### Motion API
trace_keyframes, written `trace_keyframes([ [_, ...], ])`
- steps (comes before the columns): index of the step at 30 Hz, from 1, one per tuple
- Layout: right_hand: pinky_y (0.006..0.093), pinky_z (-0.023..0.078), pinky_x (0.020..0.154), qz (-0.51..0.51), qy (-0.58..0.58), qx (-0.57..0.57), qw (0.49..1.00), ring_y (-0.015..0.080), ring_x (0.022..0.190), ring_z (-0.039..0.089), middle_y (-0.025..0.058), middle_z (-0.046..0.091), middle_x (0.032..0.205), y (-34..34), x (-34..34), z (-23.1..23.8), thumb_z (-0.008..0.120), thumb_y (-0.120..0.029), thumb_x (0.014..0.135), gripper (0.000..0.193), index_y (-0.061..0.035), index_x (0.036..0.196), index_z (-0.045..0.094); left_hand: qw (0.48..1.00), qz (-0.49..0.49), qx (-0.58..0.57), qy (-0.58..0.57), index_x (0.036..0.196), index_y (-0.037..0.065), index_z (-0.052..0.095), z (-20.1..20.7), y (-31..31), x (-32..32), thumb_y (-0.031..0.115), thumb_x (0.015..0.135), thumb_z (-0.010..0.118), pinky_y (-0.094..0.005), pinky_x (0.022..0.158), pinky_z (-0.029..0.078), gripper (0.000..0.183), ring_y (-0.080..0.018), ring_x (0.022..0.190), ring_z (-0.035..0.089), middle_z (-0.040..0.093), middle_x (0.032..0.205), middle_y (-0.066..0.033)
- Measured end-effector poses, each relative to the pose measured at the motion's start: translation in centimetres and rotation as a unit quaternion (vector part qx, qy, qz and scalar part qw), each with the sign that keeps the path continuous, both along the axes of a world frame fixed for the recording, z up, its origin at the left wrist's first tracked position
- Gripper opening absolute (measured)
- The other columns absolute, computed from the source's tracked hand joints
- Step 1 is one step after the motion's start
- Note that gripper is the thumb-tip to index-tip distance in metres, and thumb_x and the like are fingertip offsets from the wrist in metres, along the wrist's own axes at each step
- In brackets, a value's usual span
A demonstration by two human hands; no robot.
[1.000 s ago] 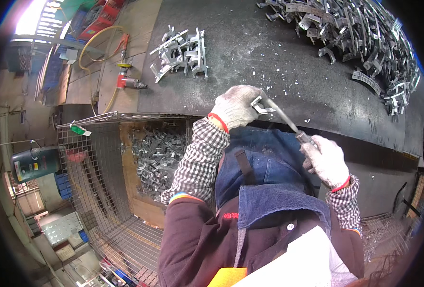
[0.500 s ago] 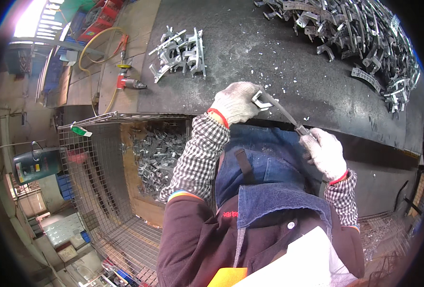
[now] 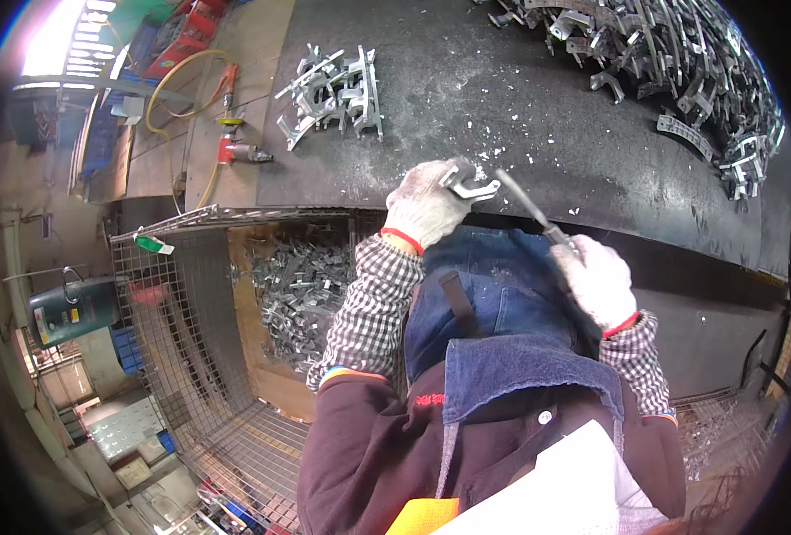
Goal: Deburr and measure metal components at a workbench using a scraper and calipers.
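In my gloved left hand point(image 3: 425, 205), closed, is a small silvery metal bracket point(image 3: 477, 191), which sticks out past the fingertips over the workbench's near edge. My gloved right hand point(image 3: 597, 283) is wrapped round the handle of a file point(image 3: 527, 198). The file's long grey blade points up and left, its tip close to the bracket but seemingly just apart from it. Fingers of the left hand partly hide the bracket. Farther left on the dark bench top lies a small heap of similar brackets point(image 3: 331, 96).
A large pile of metal brackets point(image 3: 654, 53) covers the bench's far right. A red air tool point(image 3: 228, 150) with a yellow hose lies at the left. Below, a wire mesh cage point(image 3: 177, 330) stands beside a bin of metal parts point(image 3: 297, 290). Pale chips dot the dark bench top point(image 3: 449, 98).
The file has drawn back from the bracket, its blade no longer reaching across it. My left hand has shifted slightly left and turned the bracket.
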State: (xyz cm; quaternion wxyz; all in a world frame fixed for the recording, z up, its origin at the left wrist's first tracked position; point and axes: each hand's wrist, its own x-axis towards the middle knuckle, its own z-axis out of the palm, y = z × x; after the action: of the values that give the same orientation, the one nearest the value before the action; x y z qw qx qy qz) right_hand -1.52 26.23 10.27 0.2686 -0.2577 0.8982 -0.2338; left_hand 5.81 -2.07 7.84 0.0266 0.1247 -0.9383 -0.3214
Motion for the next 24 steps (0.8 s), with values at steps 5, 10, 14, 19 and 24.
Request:
trace_keyframes([
  [5, 0.0490, 0.054, 0.081, 0.007, 0.033, 0.049, 0.998, 0.0382, 0.090, 0.070, 0.0193, 0.072, 0.092, 0.0, 0.3, -2.9, 0.062, -0.048, 0.102, 0.044, -0.0055, 0.105, 0.070, 0.999, 0.006, -0.039, -0.026, 0.102, 0.010, 0.073, 0.6, 0.7, -1.1, 0.021, 0.088, 0.069, -0.0481, 0.084, 0.057, 0.018, -0.0372, 0.098, 0.071, 0.073, 0.097, -0.0150],
  [10, 0.0517, 0.054, 0.084, -0.011, 0.028, 0.006, 1.000, 0.0410, 0.095, 0.070, 0.0220, 0.073, 0.097, -0.2, 1.0, -0.7, 0.062, -0.048, 0.101, 0.044, -0.0065, 0.110, 0.069, 0.998, 0.011, -0.017, -0.064, 0.103, 0.010, 0.073, 0.1, 0.3, -0.8, 0.020, 0.087, 0.069, -0.0485, 0.083, 0.058, 0.019, -0.0375, 0.100, 0.071, 0.073, 0.099, -0.0150],
  [14, 0.0520, 0.054, 0.084, 0.012, 0.044, 0.000, 0.999, 0.0413, 0.095, 0.069, 0.0205, 0.073, 0.097, -0.2, 1.3, -2.7, 0.063, -0.047, 0.101, 0.042, -0.0071, 0.109, 0.069, 0.997, 0.033, -0.046, -0.060, 0.102, 0.010, 0.074, 0.2, 1.5, -1.0, 0.019, 0.087, 0.069, -0.0490, 0.083, 0.058, 0.019, -0.0380, 0.100, 0.072, 0.074, 0.099, -0.0157],
  [19, 0.0518, 0.054, 0.082, 0.024, 0.063, 0.003, 0.998, 0.0411, 0.094, 0.069, 0.0205, 0.072, 0.095, -0.8, 0.9, -3.0, 0.062, -0.047, 0.102, 0.041, -0.0067, 0.107, 0.069, 0.997, 0.022, -0.048, -0.064, 0.101, 0.010, 0.075, 1.0, 1.3, -1.2, 0.020, 0.088, 0.068, -0.0492, 0.085, 0.058, 0.018, -0.0382, 0.100, 0.072, 0.074, 0.101, -0.0160],
  [24, 0.0510, 0.053, 0.082, 0.015, 0.040, -0.018, 0.999, 0.0406, 0.094, 0.069, 0.0211, 0.071, 0.093, -1.0, 0.7, -2.9, 0.063, -0.047, 0.101, 0.042, -0.0052, 0.104, 0.069, 0.997, 0.019, -0.060, -0.048, 0.102, 0.010, 0.075, 0.6, 1.3, -1.3, 0.020, 0.088, 0.068, -0.0488, 0.084, 0.058, 0.019, -0.0383, 0.099, 0.072, 0.074, 0.101, -0.0160],
])
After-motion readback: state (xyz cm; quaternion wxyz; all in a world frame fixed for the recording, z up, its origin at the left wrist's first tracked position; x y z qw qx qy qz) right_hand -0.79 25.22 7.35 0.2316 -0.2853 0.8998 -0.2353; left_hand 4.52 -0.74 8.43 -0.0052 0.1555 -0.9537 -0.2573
